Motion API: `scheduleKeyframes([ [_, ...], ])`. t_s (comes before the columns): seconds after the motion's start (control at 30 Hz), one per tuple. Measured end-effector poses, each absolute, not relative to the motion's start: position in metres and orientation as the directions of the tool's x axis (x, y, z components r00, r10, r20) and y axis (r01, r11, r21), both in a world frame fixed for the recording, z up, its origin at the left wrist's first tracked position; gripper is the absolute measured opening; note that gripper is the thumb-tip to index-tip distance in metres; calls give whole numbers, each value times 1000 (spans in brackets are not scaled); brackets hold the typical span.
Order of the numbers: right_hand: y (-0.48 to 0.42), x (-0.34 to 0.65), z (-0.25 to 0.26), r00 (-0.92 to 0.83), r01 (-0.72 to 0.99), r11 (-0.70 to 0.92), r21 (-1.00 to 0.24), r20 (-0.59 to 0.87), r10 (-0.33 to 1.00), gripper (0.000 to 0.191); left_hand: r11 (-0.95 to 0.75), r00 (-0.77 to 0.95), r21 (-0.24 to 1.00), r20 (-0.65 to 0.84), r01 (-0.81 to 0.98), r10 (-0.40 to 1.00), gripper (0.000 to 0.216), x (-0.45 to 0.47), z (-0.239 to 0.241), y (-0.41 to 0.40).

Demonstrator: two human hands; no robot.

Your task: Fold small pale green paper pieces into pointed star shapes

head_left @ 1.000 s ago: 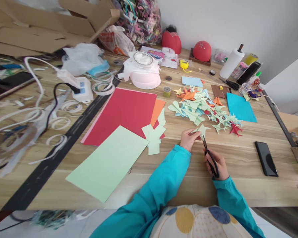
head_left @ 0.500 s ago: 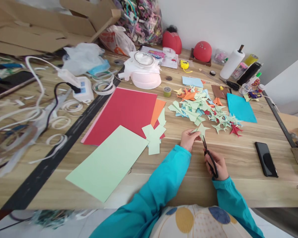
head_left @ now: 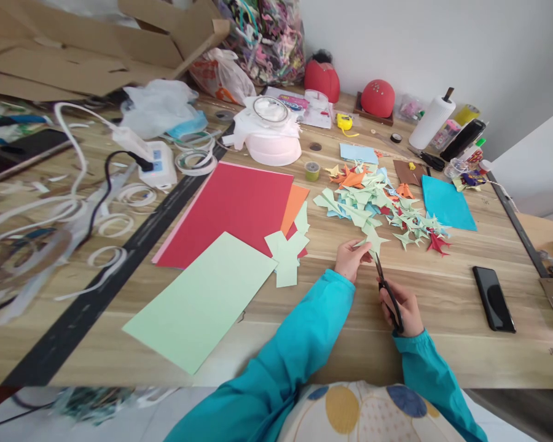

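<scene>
My left hand [head_left: 349, 260] pinches a pale green paper star [head_left: 374, 240] by its left side, just above the table. In my right hand [head_left: 406, 309] are black-handled scissors [head_left: 387, 288], their blades pointing up at the star's lower point. Whether the blades touch or only overlap the paper, I cannot make out. Beyond both hands lies a heap of folded paper pieces [head_left: 364, 195], mostly pale green with some orange, blue and red. Left of my left hand, pale green cut-outs [head_left: 286, 270] rest near a large pale green sheet [head_left: 200, 301].
A red sheet [head_left: 239, 215] and an orange sheet [head_left: 296, 205] lie at left. A black phone [head_left: 494, 299] is to the right. Behind are a turquoise square [head_left: 449, 202], a tape measure [head_left: 345, 122] and a red dome [head_left: 376, 98]. Cables and a power strip [head_left: 159, 164] clutter the far left.
The scissor blades look slightly more closed together at the star's lower point. Both hands stay nearly in place; the whole view has shifted a little.
</scene>
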State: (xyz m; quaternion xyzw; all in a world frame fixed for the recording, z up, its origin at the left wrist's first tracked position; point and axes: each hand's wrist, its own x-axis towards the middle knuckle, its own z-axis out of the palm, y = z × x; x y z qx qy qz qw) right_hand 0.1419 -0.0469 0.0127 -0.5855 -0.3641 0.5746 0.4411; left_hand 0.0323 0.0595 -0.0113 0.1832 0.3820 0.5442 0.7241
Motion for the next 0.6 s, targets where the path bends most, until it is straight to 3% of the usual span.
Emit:
scheduleKeyframes([
  [0.6, -49, 141, 9, 92, -25, -318, -948, -318, 943, 54, 349, 142, 673, -344, -652, 928, 26, 31, -11, 60],
])
